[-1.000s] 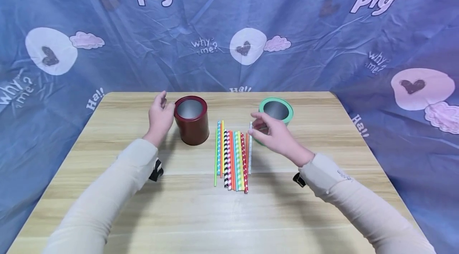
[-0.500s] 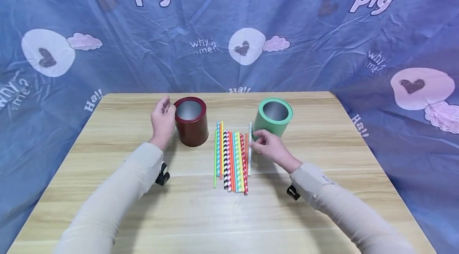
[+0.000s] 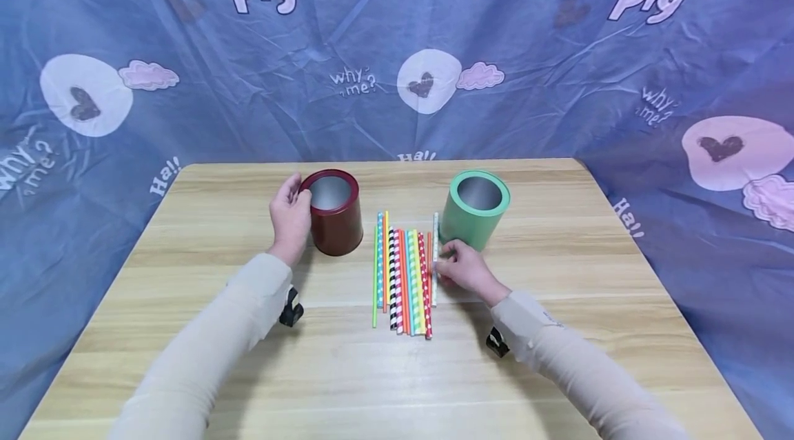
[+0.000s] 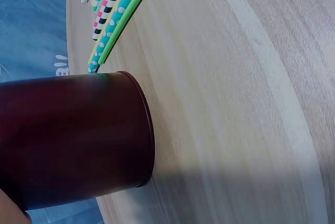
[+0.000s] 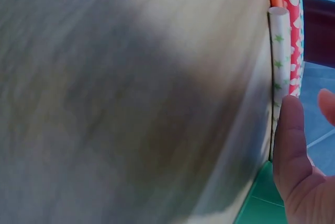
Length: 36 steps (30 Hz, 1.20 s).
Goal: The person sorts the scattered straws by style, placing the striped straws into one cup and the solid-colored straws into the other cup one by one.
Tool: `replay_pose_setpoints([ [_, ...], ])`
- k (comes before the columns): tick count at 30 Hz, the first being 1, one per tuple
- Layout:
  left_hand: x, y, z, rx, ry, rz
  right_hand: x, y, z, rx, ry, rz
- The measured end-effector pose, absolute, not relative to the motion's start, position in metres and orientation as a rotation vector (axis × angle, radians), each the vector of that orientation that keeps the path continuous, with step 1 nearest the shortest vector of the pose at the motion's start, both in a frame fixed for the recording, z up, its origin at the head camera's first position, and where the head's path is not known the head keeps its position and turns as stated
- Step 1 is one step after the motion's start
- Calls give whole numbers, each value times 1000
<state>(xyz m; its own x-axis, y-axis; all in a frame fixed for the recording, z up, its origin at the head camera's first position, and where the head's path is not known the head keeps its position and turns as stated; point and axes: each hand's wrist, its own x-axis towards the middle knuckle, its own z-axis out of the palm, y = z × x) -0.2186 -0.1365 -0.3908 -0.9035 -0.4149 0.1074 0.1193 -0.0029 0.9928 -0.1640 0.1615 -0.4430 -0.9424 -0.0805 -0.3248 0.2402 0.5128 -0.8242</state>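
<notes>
A dark red can (image 3: 336,230), open at the top, stands on the table left of the straws. My left hand (image 3: 290,223) rests against its left side near the rim; in the left wrist view only a bit of that hand (image 4: 9,212) shows beside the can. Several colourful paper straws (image 3: 409,281) lie side by side in the middle. At their right end is a white straw with green stars (image 5: 280,56). My right hand (image 3: 466,267) is at this straw, its thumb touching it while another finger stays apart. Behind that hand stands a green can (image 3: 471,223), also open at the top.
The wooden table (image 3: 347,392) reaches back to a blue printed cloth (image 3: 347,116) that hangs behind it and along both sides. Black wrist straps (image 3: 291,309) sit at both sleeves.
My right hand has come down and nearer, from in front of the green can's opening to the white straw. My left hand has shifted slightly right and closer against the red can.
</notes>
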Motion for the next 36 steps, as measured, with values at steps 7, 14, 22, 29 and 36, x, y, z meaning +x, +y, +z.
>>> replay_pose_setpoints([
  [7, -214, -135, -397, 347, -1951, -1915, -162, 155, -451, 219, 2377, -1450],
  [14, -215, -132, -401, 344, -1963, -1794, -163, 152, -452, 222, 2409, -1421],
  [22, -218, -129, -400, 357, -1977, -1799, -166, 148, -443, 137, 2531, -1177],
  [29, -220, -128, -398, 356, -1983, -1766, -171, 142, -437, 168, 2548, -1070],
  [36, -219, -129, -401, 349, -2009, -1763, -171, 138, -437, 190, 2541, -1052],
])
